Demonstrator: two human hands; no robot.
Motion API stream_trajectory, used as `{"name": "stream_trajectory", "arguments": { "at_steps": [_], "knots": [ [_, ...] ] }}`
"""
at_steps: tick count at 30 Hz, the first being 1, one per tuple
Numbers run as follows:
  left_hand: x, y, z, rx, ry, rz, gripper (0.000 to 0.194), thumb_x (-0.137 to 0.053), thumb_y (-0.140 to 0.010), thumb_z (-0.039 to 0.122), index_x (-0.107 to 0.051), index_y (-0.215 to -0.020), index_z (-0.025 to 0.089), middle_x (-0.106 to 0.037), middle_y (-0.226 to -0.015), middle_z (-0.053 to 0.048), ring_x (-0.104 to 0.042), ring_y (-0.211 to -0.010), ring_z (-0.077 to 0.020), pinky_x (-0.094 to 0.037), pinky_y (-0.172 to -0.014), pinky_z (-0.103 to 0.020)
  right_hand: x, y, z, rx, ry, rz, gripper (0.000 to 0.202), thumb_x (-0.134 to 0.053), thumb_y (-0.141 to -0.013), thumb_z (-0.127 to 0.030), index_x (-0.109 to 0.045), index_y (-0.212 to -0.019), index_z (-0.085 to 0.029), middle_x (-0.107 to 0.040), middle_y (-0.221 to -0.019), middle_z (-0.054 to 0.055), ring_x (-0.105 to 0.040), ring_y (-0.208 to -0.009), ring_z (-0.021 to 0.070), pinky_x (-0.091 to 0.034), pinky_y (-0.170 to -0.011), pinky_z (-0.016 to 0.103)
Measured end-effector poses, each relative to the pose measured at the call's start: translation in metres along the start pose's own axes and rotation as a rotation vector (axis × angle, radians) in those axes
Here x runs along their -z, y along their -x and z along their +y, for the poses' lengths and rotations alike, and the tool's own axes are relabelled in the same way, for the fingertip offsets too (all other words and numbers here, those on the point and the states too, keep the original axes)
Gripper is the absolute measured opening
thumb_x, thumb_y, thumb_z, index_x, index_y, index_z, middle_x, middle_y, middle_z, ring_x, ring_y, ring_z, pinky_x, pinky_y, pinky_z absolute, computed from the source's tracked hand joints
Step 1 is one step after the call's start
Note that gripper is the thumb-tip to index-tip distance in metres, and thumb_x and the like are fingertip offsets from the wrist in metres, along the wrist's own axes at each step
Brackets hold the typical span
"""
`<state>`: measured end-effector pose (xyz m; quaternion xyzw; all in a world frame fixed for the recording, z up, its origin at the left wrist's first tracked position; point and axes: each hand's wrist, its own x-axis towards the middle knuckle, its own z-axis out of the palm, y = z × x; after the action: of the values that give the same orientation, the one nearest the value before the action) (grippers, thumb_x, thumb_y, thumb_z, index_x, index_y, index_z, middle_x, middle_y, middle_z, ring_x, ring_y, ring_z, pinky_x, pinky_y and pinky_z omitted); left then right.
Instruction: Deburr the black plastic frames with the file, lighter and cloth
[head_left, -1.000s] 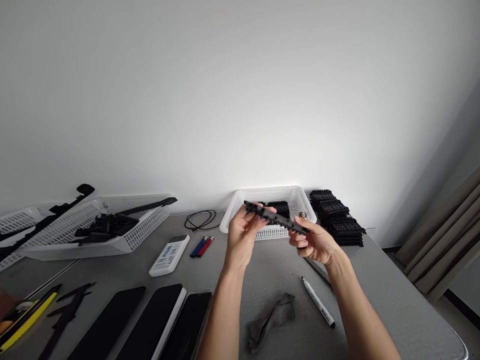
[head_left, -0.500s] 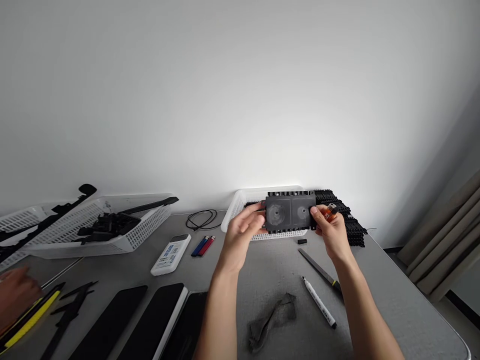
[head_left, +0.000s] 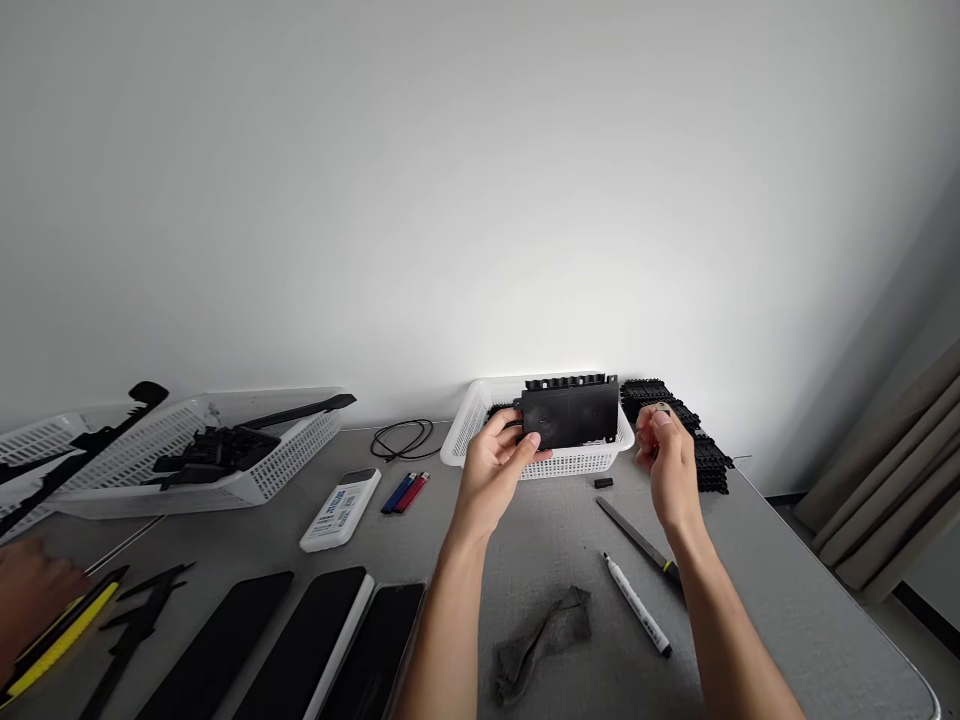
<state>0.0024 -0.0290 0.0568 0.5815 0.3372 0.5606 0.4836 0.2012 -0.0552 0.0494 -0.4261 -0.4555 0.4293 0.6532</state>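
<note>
My left hand (head_left: 499, 462) grips a flat black plastic part (head_left: 570, 415) by its left end. The part has a notched top edge and is held up in front of a white basket (head_left: 585, 462). Apart from it, to the right, my right hand (head_left: 664, 450) is closed around a lighter (head_left: 660, 408); only the lighter's metal top shows above the fingers. Behind that hand lies a stack of black toothed parts (head_left: 709, 460). Below on the table are a small black cap (head_left: 604, 483), a file (head_left: 634, 530) and a white marker (head_left: 636, 603).
A grey cloth (head_left: 544, 640), two lighters (head_left: 405, 492), a white power bank (head_left: 341, 510) and a black cable (head_left: 403, 440) lie on the table (head_left: 435, 560). Dark phone-like slabs (head_left: 300, 650) and a caliper (head_left: 139, 630) are at front left. Another person's hand (head_left: 34, 600) is beside a yellow-black tool (head_left: 64, 640). Black parts fill a basket (head_left: 255, 488).
My right hand has let go of the black part's right end and moved slightly away with the lighter. The part has tilted, its face now darker. The other person's long black piece shifted left.
</note>
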Motion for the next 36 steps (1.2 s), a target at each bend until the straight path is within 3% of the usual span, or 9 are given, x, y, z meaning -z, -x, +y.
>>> {"name": "stream_trajectory", "arguments": {
  "at_steps": [3,7,10,14,18,23,36],
  "knots": [
    [0.0,0.0,-0.001,0.0,0.016,-0.014,0.039,-0.071,-0.081,0.039,-0.058,-0.11,0.016,-0.074,-0.101,-0.009,-0.071,-0.095,-0.0241,-0.062,-0.081,-0.039,-0.006,0.003,0.001,-0.022,-0.069,-0.101,0.03,-0.046,-0.084,-0.047,-0.043,-0.066,-0.023,-0.031,-0.064,-0.003,-0.023,-0.057,0.0138,-0.016,-0.049,0.027],
    [0.0,0.0,-0.001,-0.002,-0.005,-0.043,0.037,-0.07,-0.082,0.039,-0.057,-0.109,0.017,-0.074,-0.103,-0.01,-0.071,-0.095,-0.0242,-0.06,-0.082,-0.038,-0.022,0.004,0.005,-0.322,-0.256,-0.532,0.031,-0.045,-0.078,-0.05,-0.041,-0.066,-0.022,-0.029,-0.064,-0.004,-0.02,-0.057,0.0122,-0.011,-0.048,0.025],
    [0.0,0.0,-0.001,-0.023,-0.036,-0.069,0.037,-0.068,-0.083,0.038,-0.056,-0.111,0.018,-0.074,-0.104,-0.01,-0.071,-0.096,-0.0241,-0.057,-0.085,-0.037,-0.032,0.005,0.006,-0.463,-0.308,-0.7,0.029,-0.048,-0.073,-0.048,-0.04,-0.066,-0.022,-0.029,-0.063,-0.004,-0.018,-0.057,0.0116,-0.01,-0.048,0.024],
    [0.0,0.002,-0.001,-0.06,-0.084,-0.103,0.033,-0.066,-0.085,0.036,-0.056,-0.111,0.019,-0.073,-0.102,-0.009,-0.07,-0.097,-0.0222,-0.054,-0.088,-0.033,-0.037,0.005,0.008,-0.573,-0.358,-0.723,0.028,-0.047,-0.07,-0.048,-0.035,-0.066,-0.022,-0.025,-0.063,-0.005,-0.016,-0.056,0.011,-0.009,-0.047,0.024],
    [-0.002,0.003,-0.001,-0.066,-0.123,-0.138,0.026,-0.063,-0.086,0.031,-0.056,-0.107,0.019,-0.073,-0.096,-0.007,-0.069,-0.089,-0.0191,-0.052,-0.077,-0.027,-0.04,0.005,0.01,-0.64,-0.379,-0.742,0.027,-0.045,-0.068,-0.047,-0.033,-0.065,-0.023,-0.022,-0.062,-0.006,-0.014,-0.054,0.0102,-0.008,-0.046,0.024],
    [-0.004,0.003,-0.001,-0.051,-0.14,-0.168,0.022,-0.06,-0.085,0.026,-0.054,-0.105,0.02,-0.071,-0.088,-0.004,-0.065,-0.075,-0.0153,-0.049,-0.068,-0.024,-0.04,0.004,0.012,-0.654,-0.385,-0.726,0.027,-0.045,-0.066,-0.047,-0.034,-0.063,-0.022,-0.022,-0.061,-0.006,-0.012,-0.054,0.0099,-0.007,-0.046,0.024],
    [-0.004,0.003,-0.001,-0.065,-0.163,-0.194,0.02,-0.057,-0.087,0.023,-0.053,-0.106,0.019,-0.071,-0.086,-0.004,-0.063,-0.073,-0.0141,-0.047,-0.066,-0.023,-0.039,0.004,0.009,-0.702,-0.422,-0.728,0.03,-0.051,-0.063,-0.047,-0.035,-0.064,-0.022,-0.022,-0.061,-0.006,-0.013,-0.053,0.0088,-0.007,-0.045,0.021]
  ]
}}
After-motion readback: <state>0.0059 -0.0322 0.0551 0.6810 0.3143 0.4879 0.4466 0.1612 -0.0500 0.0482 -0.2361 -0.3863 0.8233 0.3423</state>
